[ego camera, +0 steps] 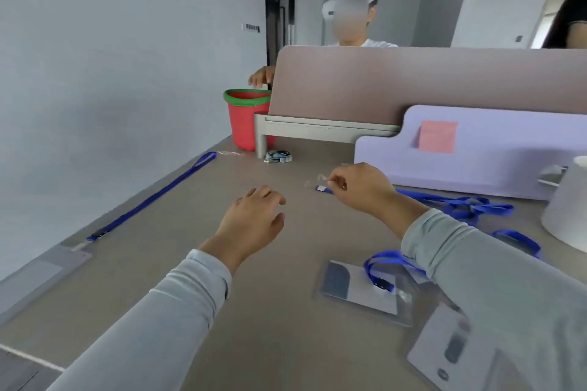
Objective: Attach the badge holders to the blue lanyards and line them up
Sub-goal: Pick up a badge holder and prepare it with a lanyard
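Broadly, you are working over a grey-brown surface (pixel 197 279); along its left edge a straight lanyard (pixel 152 195) lies stretched out, with what looks like a clear holder at its near end, so I judge one set finished and placed. To your right, against the lilac organiser (pixel 476 149), the loose lanyards (pixel 470 208) lie in a tangle; two badge holders (pixel 355 287) rest flat near your right sleeve, and a second strap's black clip lies on the nearer one. Your left hand (pixel 254 219) hovers above the surface, its grip loosely spread and holding nothing; your right hand (pixel 362 190) has its grip pinching the clip end (pixel 324 189) of a lanyard drawn from the tangle, and something clear and blurred shows just beyond it.

The step in hand seems to be taking up the next lanyard. The next move calls for a holder from the near pile; your free hand must bring its slot to the clip, and the strap must come free of the tangle before it is laid parallel to the first.
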Demonstrator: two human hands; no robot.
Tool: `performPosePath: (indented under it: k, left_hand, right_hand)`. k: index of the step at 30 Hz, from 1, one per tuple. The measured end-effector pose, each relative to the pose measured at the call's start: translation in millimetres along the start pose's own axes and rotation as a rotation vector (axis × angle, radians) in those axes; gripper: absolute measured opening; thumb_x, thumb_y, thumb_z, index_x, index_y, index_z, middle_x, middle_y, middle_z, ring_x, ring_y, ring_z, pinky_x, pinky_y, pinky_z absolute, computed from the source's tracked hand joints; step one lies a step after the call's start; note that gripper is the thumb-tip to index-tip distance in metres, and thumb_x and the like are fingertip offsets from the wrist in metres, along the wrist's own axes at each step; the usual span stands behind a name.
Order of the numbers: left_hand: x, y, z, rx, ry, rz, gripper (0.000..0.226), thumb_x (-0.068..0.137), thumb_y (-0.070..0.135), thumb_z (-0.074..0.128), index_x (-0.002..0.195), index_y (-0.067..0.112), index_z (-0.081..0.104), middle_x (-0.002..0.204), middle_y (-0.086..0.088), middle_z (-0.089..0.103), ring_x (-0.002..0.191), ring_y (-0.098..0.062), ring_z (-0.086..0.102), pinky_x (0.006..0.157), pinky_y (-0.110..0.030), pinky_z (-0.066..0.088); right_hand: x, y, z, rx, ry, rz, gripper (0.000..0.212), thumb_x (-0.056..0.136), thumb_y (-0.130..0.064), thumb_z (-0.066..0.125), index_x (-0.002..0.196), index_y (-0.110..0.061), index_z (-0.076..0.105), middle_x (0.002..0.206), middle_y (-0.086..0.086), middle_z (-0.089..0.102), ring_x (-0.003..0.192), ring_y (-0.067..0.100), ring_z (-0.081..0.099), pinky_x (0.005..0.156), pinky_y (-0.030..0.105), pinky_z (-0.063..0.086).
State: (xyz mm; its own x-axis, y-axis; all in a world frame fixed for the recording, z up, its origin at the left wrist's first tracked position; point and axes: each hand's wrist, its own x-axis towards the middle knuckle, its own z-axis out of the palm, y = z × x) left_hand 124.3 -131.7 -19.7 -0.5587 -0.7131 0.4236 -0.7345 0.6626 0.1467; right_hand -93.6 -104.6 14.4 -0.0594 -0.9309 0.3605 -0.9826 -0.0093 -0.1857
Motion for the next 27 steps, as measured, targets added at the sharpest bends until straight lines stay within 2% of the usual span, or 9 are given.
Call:
performPosePath:
  k: [6, 8, 12, 16, 20, 22, 25, 27]
  left_hand:
    - [4.0, 86.0, 22.2, -0.083, -0.092, 0.193, 0.027, 0.092, 0.027, 0.046, 0.115, 0.018, 0.056, 0.120, 0.003, 0.052, 0.115, -0.016, 0.046, 0.092, -0.029, 0.036]
    - [-0.4, 110.2, 25.5, -0.104, -0.140, 0.240, 0.023, 0.092, 0.028, 0.046, 0.108, 0.018, 0.058, 0.114, 0.003, 0.053, 0.107, -0.016, 0.050, 0.086, -0.027, 0.037]
    - [-12.0, 149.0, 28.8, -0.142, -0.257, 0.276, 0.021, 0.092, 0.033, 0.049, 0.098, 0.017, 0.062, 0.101, 0.001, 0.060, 0.089, -0.018, 0.057, 0.071, -0.025, 0.038]
    - [-20.8, 178.9, 36.3, -0.097, -0.382, 0.297, 0.029, 0.088, 0.045, 0.052, 0.093, 0.019, 0.061, 0.096, 0.001, 0.064, 0.081, -0.017, 0.055, 0.068, -0.026, 0.039]
    - [-25.1, 198.0, 43.0, -0.085, -0.451, 0.303, 0.043, 0.078, 0.063, 0.054, 0.085, 0.021, 0.057, 0.092, 0.004, 0.060, 0.080, -0.013, 0.055, 0.068, -0.029, 0.044]
    - [-25.2, 202.9, 46.5, -0.057, -0.458, 0.278, 0.053, 0.073, 0.068, 0.054, 0.079, 0.016, 0.058, 0.084, 0.003, 0.060, 0.074, -0.014, 0.057, 0.064, -0.032, 0.046]
    - [-23.1, 209.3, 50.8, 0.016, -0.482, 0.252, 0.058, 0.068, 0.073, 0.056, 0.065, 0.015, 0.051, 0.062, 0.003, 0.049, 0.057, -0.014, 0.047, 0.053, -0.030, 0.035]
    - [-21.3, 214.0, 50.9, 0.047, -0.551, 0.232, 0.057, 0.069, 0.071, 0.057, 0.063, 0.015, 0.047, 0.059, 0.003, 0.043, 0.054, -0.014, 0.041, 0.051, -0.028, 0.029]
  right_hand:
    - [-89.3, 56.2, -39.5, -0.028, 0.009, 0.125, 0.019, 0.090, -0.025, 0.047, 0.089, -0.018, 0.065, 0.083, -0.002, 0.066, 0.077, 0.019, 0.059, 0.067, 0.028, 0.047]
    - [-114.6, 69.1, -47.7, -0.043, -0.008, 0.160, 0.018, 0.091, -0.025, 0.047, 0.089, -0.018, 0.065, 0.079, -0.004, 0.064, 0.075, 0.018, 0.058, 0.066, 0.028, 0.048]
    - [-156.6, 91.8, -56.3, 0.025, -0.111, 0.209, 0.017, 0.090, -0.021, 0.053, 0.099, -0.023, 0.066, 0.083, -0.011, 0.061, 0.080, 0.011, 0.059, 0.078, 0.032, 0.054]
    - [-187.8, 105.1, -54.5, 0.082, -0.215, 0.205, 0.021, 0.089, -0.015, 0.055, 0.103, -0.025, 0.068, 0.086, -0.015, 0.059, 0.084, 0.009, 0.059, 0.081, 0.029, 0.051]
    - [-207.9, 111.2, -49.2, 0.116, -0.281, 0.206, 0.037, 0.089, -0.011, 0.054, 0.120, -0.030, 0.060, 0.106, -0.013, 0.060, 0.087, 0.001, 0.055, 0.086, 0.022, 0.046]
    - [-213.6, 114.9, -46.1, 0.107, -0.276, 0.200, 0.038, 0.089, -0.014, 0.056, 0.123, -0.031, 0.058, 0.116, -0.011, 0.059, 0.092, 0.003, 0.053, 0.091, 0.022, 0.044]
    - [-217.2, 120.9, -41.4, 0.092, -0.255, 0.179, 0.036, 0.088, -0.018, 0.059, 0.122, -0.031, 0.059, 0.120, -0.008, 0.058, 0.096, 0.003, 0.051, 0.093, 0.020, 0.042]
    - [-217.3, 123.2, -39.8, 0.097, -0.257, 0.181, 0.034, 0.088, -0.019, 0.060, 0.120, -0.031, 0.060, 0.122, -0.007, 0.058, 0.102, 0.005, 0.053, 0.096, 0.023, 0.043]
